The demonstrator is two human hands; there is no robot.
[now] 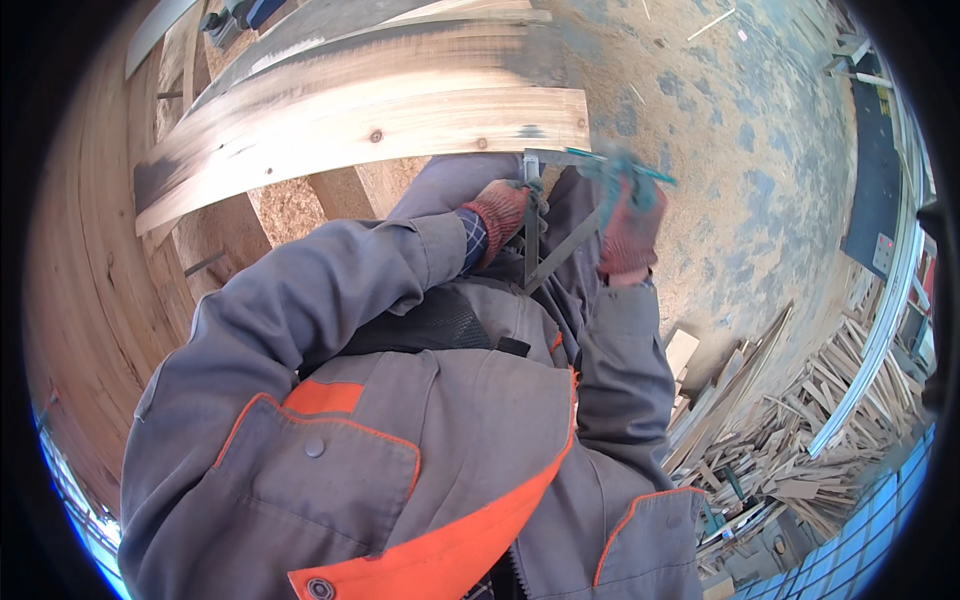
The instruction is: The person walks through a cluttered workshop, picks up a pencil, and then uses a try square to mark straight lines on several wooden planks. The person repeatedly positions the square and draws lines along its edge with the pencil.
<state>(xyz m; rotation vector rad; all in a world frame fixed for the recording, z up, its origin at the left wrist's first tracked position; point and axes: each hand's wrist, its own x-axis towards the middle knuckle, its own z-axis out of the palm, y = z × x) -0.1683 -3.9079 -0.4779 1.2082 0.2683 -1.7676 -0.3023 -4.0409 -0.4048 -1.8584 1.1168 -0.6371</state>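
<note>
A pale wooden board (370, 135) with dark knots lies across the stack in front of me, its right end just above my lap. My left hand (503, 212), in a red knit glove, is closed on a grey metal triangular square (532, 245). The square's top bar lies against the board's near edge by its right end. My right hand (632, 225), also in a red glove with teal-grey fingers, is blurred by motion beside the square's right side. A thin teal stick like a pencil (660, 177) sticks out of its fingers.
More boards (420, 50) lie beyond the near one, and wide planks (90, 260) run along the left. Sawdust covers the floor (700, 130) at right. A heap of wood offcuts (810, 410) lies at lower right, near a long metal rail (880, 330).
</note>
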